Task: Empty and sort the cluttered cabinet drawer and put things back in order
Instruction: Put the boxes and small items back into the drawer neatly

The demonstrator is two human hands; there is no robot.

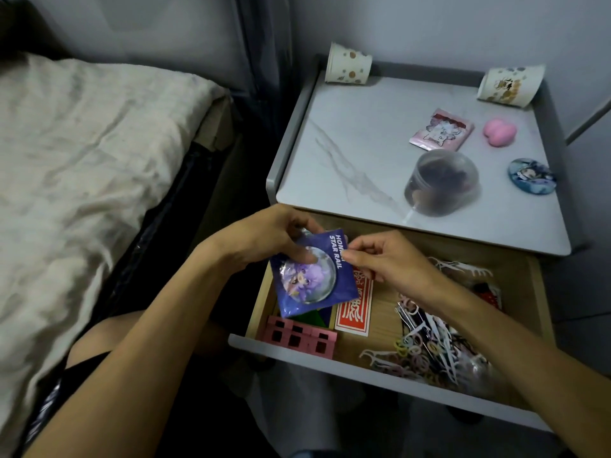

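Note:
The bedside cabinet's drawer (380, 315) stands pulled out below me. Above its left half I hold a blue badge packet (314, 276) with a round purple picture. My left hand (264, 239) grips the packet's upper left side with the thumb on its face. My right hand (386, 259) pinches its right edge. In the drawer lie a red card pack (355, 309), a pink block with square holes (301, 335), and a heap of floss picks and small hair ties (426, 345).
On the cabinet's marble top (347, 153) sit two tipped paper cups (347, 64) (510, 84), a pink foil packet (441, 128), a pink squishy toy (500, 131), a round badge (530, 176) and a clear tub (441, 183). A bed with a beige cover (82, 160) fills the left.

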